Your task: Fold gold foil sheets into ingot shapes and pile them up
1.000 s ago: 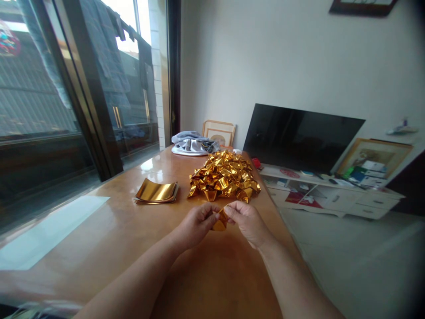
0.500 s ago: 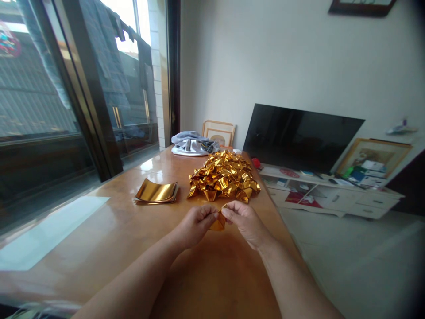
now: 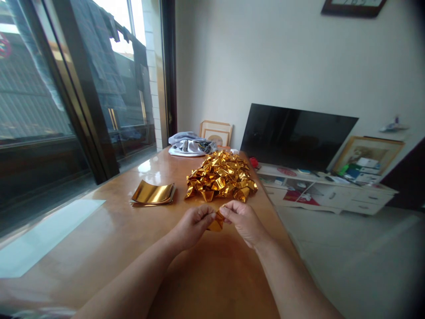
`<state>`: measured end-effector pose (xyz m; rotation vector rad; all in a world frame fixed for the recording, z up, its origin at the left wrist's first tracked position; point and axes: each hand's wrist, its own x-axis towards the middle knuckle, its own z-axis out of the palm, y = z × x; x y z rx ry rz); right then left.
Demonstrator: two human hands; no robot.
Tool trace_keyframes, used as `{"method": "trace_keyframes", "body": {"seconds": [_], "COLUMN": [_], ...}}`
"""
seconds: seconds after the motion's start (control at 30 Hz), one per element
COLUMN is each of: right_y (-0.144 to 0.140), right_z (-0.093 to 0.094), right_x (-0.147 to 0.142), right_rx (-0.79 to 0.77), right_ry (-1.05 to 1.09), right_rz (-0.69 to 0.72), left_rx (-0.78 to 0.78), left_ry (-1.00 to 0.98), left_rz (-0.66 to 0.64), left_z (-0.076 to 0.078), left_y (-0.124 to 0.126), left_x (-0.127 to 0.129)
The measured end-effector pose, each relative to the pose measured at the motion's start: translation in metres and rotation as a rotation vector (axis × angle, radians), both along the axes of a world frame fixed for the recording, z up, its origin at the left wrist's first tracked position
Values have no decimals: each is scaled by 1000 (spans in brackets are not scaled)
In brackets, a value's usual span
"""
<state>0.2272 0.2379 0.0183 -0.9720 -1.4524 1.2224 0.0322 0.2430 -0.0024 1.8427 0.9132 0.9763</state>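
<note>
Left hand [image 3: 192, 226] and right hand [image 3: 241, 220] pinched one gold foil piece [image 3: 216, 221] between fingertips, over table [image 3: 109, 230], near foil pile [image 3: 220, 176]; flat sheets [image 3: 152, 193] left.

On the surface [image 3: 109, 230] I see my hands meeting around a foil piece [image 3: 217, 223]; behind them lies the foil heap [image 3: 221, 176], left of it the sheets [image 3: 152, 193], farther back the cloth [image 3: 187, 145].

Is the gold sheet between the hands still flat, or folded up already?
Folded. The gold piece is a small creased wedge pinched between the left hand and right hand, unlike the flat sheets stacked nearby.
</note>
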Motion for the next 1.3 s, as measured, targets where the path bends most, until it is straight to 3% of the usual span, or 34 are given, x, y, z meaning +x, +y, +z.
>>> {"method": "trace_keyframes", "body": {"seconds": [0.43, 0.87, 1.1, 1.3], "right_y": [-1, 2, 1, 2], "right_z": [1, 2, -6, -7], "right_x": [-2, 2, -6, -8], "right_rx": [21, 4, -96, -43], "right_ry": [12, 123, 198, 162], "right_rz": [58, -48, 50, 6], "left_rx": [27, -64, -82, -148], "left_ry": [16, -150, -144, -173], "left_rz": [20, -25, 4, -9], "left_z": [7, 5, 7, 19], "left_y": [-3, -2, -3, -6], "left_x": [1, 1, 0, 1]}}
